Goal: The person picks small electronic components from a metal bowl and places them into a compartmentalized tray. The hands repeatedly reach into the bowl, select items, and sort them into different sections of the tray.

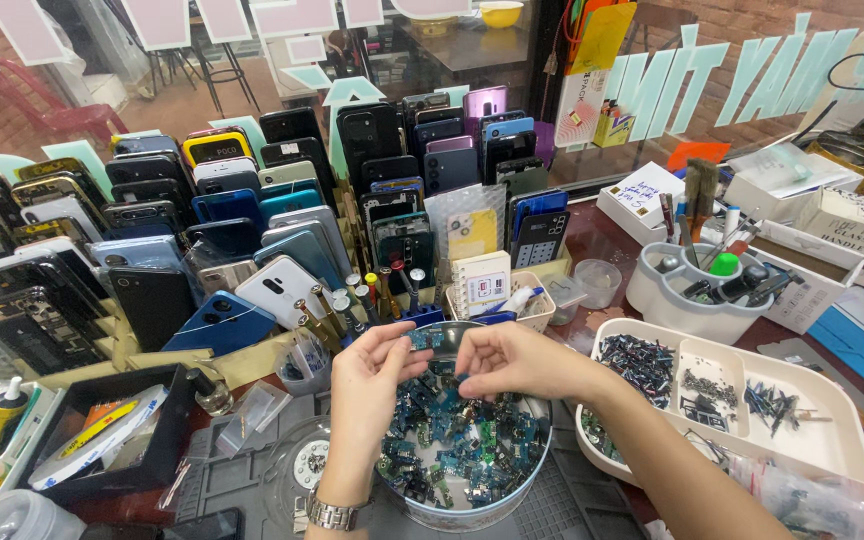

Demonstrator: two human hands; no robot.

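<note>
Both hands up over the round tin (542, 470), pinching one small blue circuit board (426, 339) between them. Left hand (370, 375) grips its left end w/ thumb + fingers, right hand (510, 360) has fingertips on the right end. The board sits just above the tin, which is packed w/ more little blue/green boards.

Right of it, touching the tin, a white divided tray (857, 440): dark small parts in one compartment, screws/bits in the next ones, clear baggies at the near edge. Behind that, a white tool caddy (657, 300) w/ tweezers, pens and a green-capped thing. Behind the tin, a small beige basket (537, 315) w/ a white card and a bottle, plus a clear cup (598, 283).

Left side of the worktop (592, 235): black box (157, 455) holding tape rolls, and a big rack of phone back covers (242, 215). White boxes (642, 195) along the right, and an orange-yellow packet (602, 40) hangs on the window.
</note>
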